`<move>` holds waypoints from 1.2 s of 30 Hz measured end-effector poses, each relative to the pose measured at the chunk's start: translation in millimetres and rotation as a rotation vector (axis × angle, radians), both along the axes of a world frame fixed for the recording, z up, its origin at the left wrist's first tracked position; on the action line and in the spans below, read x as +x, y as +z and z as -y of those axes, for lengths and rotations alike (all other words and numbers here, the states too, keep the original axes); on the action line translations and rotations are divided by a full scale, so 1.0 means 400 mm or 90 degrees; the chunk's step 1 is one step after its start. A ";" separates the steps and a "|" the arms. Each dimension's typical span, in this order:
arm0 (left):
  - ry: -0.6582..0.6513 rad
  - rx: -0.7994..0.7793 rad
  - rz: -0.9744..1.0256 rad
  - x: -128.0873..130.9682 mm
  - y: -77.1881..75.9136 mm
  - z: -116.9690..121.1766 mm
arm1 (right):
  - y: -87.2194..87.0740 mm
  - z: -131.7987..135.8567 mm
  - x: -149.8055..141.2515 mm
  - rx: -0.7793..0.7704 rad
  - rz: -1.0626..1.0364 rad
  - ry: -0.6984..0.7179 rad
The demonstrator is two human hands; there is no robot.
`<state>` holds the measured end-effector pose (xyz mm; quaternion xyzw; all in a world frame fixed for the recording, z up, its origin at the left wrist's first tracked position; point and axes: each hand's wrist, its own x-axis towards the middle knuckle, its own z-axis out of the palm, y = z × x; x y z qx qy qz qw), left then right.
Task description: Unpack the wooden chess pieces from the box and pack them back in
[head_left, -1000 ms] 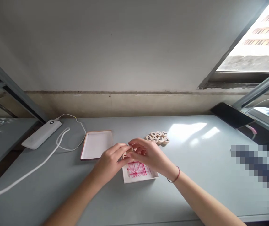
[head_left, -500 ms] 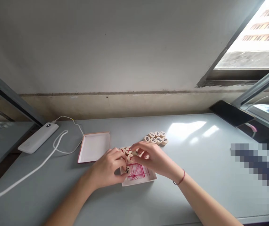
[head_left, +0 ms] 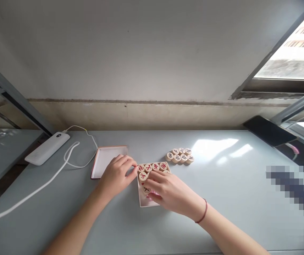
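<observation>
Work surface is a pale grey table (head_left: 221,198) set against a wall. Near its middle lies a shallow white box (head_left: 143,202) holding round wooden game pieces (head_left: 152,167) with red characters; a row of four sits along the far wall of the box, with two more below at its left side.

Right hand (head_left: 169,193) lies over the box, palm down, covering most of its near and right part. Its fingers (head_left: 152,184) are curled and rest among the pieces; whether a piece is pinched between them cannot be told (the fingertips are partly hidden). A thin red band circles that wrist.

Left hand (head_left: 116,175) rests on the table just beside the left wall of the box, fingers loosely bent, fingertips at the box's far-left corner by the first piece of the row. It grips nothing that can be seen.

Box lid (head_left: 102,161), white inside with a pinkish rim, lies open-side up just left of the left hand, partly under it. A second cluster of pieces (head_left: 180,156), marked in black, lies on the table beyond the box to the right, clear of both hands.

White power bank (head_left: 47,148) with a looped white cable (head_left: 69,157) sits at far left. A dark phone (head_left: 267,131) lies at far right.
</observation>
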<state>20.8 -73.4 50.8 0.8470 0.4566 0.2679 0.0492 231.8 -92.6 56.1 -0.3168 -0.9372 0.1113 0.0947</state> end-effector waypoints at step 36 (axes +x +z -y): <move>-0.019 -0.046 -0.001 0.004 -0.010 -0.001 | 0.043 -0.302 0.139 -0.155 0.223 -0.395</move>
